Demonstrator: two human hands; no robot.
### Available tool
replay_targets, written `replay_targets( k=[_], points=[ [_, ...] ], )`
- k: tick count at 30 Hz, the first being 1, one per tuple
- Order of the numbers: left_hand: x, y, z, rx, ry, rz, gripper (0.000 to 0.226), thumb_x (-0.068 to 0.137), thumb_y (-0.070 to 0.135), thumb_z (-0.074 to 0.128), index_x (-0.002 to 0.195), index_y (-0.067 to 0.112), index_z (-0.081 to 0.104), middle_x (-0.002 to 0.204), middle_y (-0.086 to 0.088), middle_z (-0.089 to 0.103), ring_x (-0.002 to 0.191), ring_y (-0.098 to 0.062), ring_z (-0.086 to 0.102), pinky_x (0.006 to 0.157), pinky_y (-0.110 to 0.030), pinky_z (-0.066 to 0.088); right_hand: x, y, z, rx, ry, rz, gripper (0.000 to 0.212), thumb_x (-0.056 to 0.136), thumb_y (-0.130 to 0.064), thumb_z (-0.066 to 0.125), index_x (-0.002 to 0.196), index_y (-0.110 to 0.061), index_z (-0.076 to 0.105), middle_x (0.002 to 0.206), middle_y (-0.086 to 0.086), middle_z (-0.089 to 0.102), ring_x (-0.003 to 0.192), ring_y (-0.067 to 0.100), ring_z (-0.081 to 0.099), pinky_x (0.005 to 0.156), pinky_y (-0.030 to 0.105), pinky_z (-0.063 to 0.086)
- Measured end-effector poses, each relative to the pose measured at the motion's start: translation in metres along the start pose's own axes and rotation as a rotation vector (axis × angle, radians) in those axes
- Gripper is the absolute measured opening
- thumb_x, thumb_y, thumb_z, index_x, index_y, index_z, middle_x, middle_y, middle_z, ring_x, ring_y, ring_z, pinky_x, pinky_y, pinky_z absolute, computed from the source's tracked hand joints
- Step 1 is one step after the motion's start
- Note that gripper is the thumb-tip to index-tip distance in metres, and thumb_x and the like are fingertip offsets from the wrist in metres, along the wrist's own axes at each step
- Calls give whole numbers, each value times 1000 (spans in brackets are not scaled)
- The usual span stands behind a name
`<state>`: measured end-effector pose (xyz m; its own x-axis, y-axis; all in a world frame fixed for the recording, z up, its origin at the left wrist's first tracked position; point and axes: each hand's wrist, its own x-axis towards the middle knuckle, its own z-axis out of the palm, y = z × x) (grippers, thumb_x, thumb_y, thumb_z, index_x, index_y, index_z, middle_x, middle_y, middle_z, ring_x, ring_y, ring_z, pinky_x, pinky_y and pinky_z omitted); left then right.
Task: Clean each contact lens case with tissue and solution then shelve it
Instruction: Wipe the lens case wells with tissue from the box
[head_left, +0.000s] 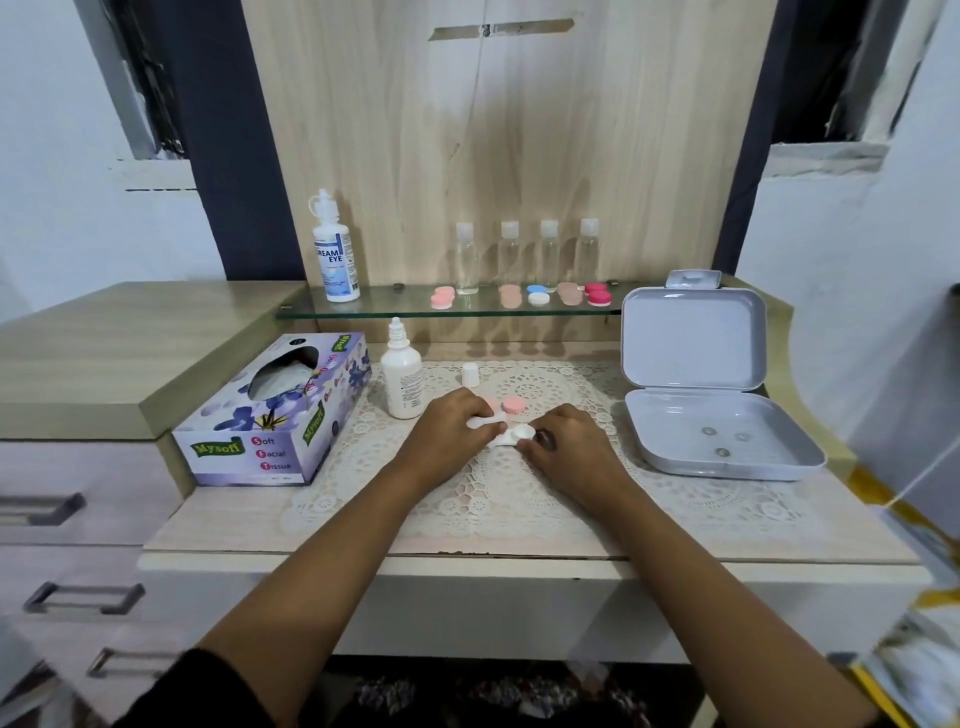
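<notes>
Two hands meet over the lace mat (519, 499). The left hand (449, 423) is curled, fingers pinching a white tissue (485, 425) against the open white lens case (522, 432) at the mat's middle. The right hand (563, 441) pinches the case's right cup with its fingertips. Pink caps (512, 404) lie just behind. The solution bottle (402, 379) stands uncapped to the left.

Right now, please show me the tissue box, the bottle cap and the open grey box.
tissue box (244, 457): head view, on its printed front face.
bottle cap (470, 374): head view, on its side.
open grey box (693, 345): head view, on the inside of its raised lid.
</notes>
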<state>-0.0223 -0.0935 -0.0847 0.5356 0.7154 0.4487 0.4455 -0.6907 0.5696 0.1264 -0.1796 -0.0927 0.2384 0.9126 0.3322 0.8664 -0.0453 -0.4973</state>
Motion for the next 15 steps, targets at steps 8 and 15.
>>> replay_targets(
  k=[8,15],
  points=[
    [-7,-8,-10,139,-197,144,30,91,26,58,115,11,66,105,5,49,102,-11,50,88,-25,41,0,0,0,2,-3,1,26,88,-31,58,106,-14,67,111,8,57,107,27,48,93,39,40],
    [0,-9,-13,189,-249,171,26,91,21,57,115,16,66,102,7,46,102,-13,47,85,-24,36,1,1,1,-6,5,-3,24,89,-30,57,107,-16,67,114,9,57,109,28,48,94,39,39]
  ],
)
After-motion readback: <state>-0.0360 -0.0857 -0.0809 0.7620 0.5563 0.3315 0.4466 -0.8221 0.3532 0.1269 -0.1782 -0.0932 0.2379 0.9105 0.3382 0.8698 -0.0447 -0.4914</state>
